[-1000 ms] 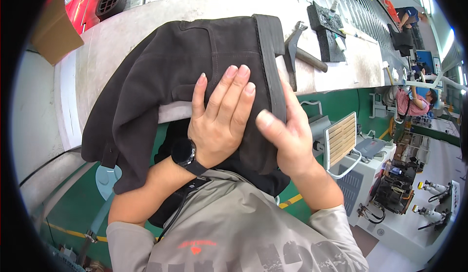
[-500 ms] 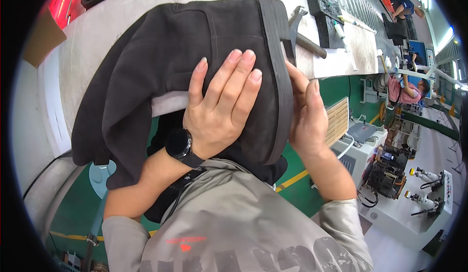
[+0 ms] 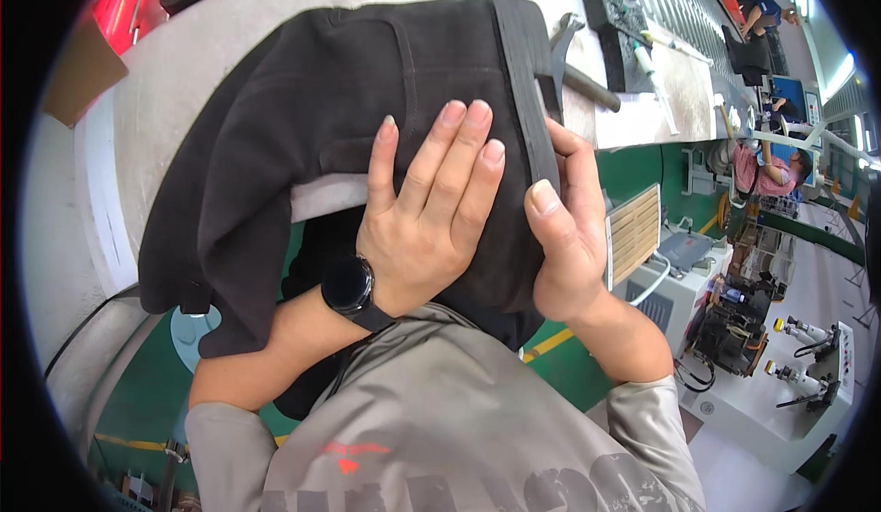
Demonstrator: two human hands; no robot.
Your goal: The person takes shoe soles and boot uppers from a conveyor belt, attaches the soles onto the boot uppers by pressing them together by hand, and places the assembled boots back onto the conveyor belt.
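A tall black boot (image 3: 362,62) lies on its side over the near edge of the pale workbench (image 3: 229,21). Its thick sole and heel face right, and its soft shaft droops to the lower left. Flat against the boot's upper lies my left hand (image 3: 427,200), a watch on its wrist, fingers straight and slightly spread. My right hand (image 3: 569,246) clasps the sole side, thumb over the sole's edge and fingers curled behind it. Part of those fingers is hidden. Close beyond the heel rests a hammer (image 3: 592,88).
Behind the hammer, the bench bears a black block (image 3: 613,39) and a slim white tube (image 3: 650,70). Cardboard (image 3: 83,73) stands at the far left. A pale blue round stool seat (image 3: 188,333) is below the shaft. Right of me stand a slatted wooden panel (image 3: 633,237) and machines; people work farther off.
My right thumb has come down over the sole's edge, where it stood away from it before. The boot and my left hand have shifted slightly right in the picture.
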